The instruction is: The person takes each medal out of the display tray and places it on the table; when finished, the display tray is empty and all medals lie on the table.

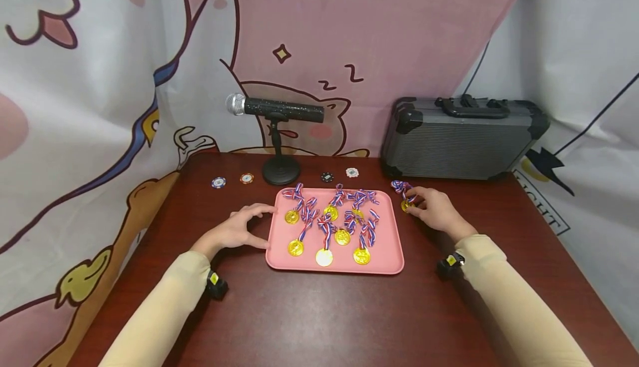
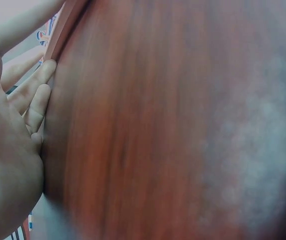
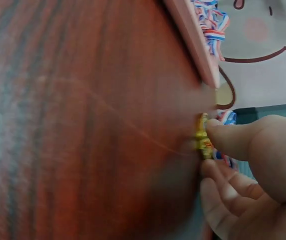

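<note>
A pink tray (image 1: 334,268) lies on the table with several gold medals on striped red, white and blue ribbons, one of them a medal (image 1: 324,257) near its front edge. At the tray's left side my left hand (image 1: 234,229) rests with fingers and thumb spread, tips at the rim. To the right of the tray, my right hand (image 1: 435,209) pinches a gold medal (image 3: 203,136) between thumb and fingers, low at the table surface. That medal's bunched ribbon (image 1: 400,186) trails behind it, partly hidden by the fingers in the right wrist view.
Behind the tray stands a microphone (image 1: 284,110) on a black stand (image 1: 281,170). Poker chips lie along the back, including a blue chip (image 1: 218,182) and a black chip (image 1: 326,177). A grey case (image 1: 464,145) stands at back right. Printed cloth (image 1: 299,18) hangs around the table.
</note>
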The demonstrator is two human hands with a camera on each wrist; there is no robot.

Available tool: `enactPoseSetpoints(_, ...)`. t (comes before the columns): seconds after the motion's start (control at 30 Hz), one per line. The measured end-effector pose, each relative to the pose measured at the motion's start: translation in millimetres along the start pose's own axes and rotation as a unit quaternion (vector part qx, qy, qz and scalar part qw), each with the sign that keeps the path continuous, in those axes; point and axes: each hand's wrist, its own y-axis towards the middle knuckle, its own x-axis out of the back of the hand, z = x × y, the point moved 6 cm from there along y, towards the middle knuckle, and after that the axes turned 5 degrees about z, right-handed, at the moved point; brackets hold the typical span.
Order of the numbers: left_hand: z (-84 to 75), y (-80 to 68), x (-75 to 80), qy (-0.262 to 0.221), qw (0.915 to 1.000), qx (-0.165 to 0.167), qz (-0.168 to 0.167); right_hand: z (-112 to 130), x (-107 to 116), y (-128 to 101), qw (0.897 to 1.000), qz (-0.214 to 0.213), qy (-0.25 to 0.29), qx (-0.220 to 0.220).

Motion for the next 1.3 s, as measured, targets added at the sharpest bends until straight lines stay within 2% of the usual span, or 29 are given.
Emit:
enactPoseSetpoints(0.17, 0.3, 0.7, -0.6, 0.004, 1.0000, -0.004, 0.001, 13, 15, -6, 0.999, -0.041, -0.026, 0.009)
enactPoseSetpoints(0.27, 0.5, 0.5, -0.3, 0.000, 1.0000, -0.001, 0.001, 29, 17, -5, 0.998, -0.056, -0.015, 0.029)
enactPoseSetpoints(0.37, 1.0, -0.4, 0.2, -0.005, 1.0000, 0.004, 0.001, 49, 12, 0, 0.997, -0.050, 0.013, 0.062)
enactPoseSetpoints(0.63, 1.7, -0.9, 0.2, 0.003, 1.0000, 0.006, -0.001, 85, -14, 25, 0.994, 0.001, 0.046, 0.096)
enactPoseSetpoints(0.83, 2.7, 0.2, -0.6, 0.001, 0.9999, 0.012, 0.001, 95, -41, 37, 0.986, 0.081, 0.070, 0.126)
enactPoseSetpoints(0.97, 2.6, 0.5, -0.2, 0.001, 0.9999, 0.012, 0.000, 96, -54, 40, 0.982, 0.122, 0.068, 0.127)
enactPoseSetpoints(1.1, 1.9, -0.4, -0.5, 0.009, 0.9999, 0.004, 0.000, 98, -59, 43, 0.981, 0.140, 0.054, 0.125)
enactPoseSetpoints(1.3, 1.4, -0.2, -0.4, 0.003, 1.0000, 0.000, -0.003, 107, -59, 45, 0.977, 0.154, 0.028, 0.147)
